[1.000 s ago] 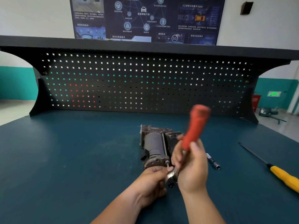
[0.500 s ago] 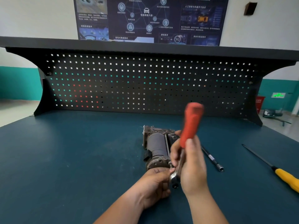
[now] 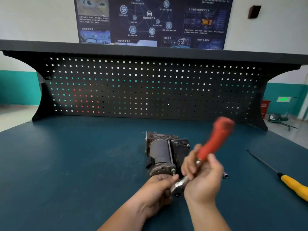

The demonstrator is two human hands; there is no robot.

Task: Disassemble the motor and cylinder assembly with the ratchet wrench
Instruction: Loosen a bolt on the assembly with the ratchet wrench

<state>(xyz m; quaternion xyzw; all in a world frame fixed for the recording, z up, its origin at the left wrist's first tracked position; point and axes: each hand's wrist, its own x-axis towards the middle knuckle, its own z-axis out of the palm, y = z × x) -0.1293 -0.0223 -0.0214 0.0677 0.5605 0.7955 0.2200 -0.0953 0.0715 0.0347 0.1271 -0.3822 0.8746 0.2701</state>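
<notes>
The dark, grimy motor and cylinder assembly (image 3: pixel 162 152) lies on the blue bench, its near end cap facing me. My right hand (image 3: pixel 202 177) grips the ratchet wrench (image 3: pixel 215 142) low on its red handle, which leans up and to the right and looks blurred. The wrench's steel head sits at the assembly's near end, by a long through-bolt. My left hand (image 3: pixel 157 189) curls around the wrench head and the near end of the assembly, fingertips pinching at the head. The socket under the head is mostly hidden.
A yellow-handled screwdriver (image 3: pixel 293 185) lies at the right. A steel extension bar's tip (image 3: pixel 225 175) peeks out just right of my right hand. A black pegboard (image 3: pixel 150 87) with a shelf closes off the back of the bench (image 3: pixel 75 164).
The red handle has swung from nearly upright over to the right, the wrench head staying at the assembly's near end. Both hands kept their grip.
</notes>
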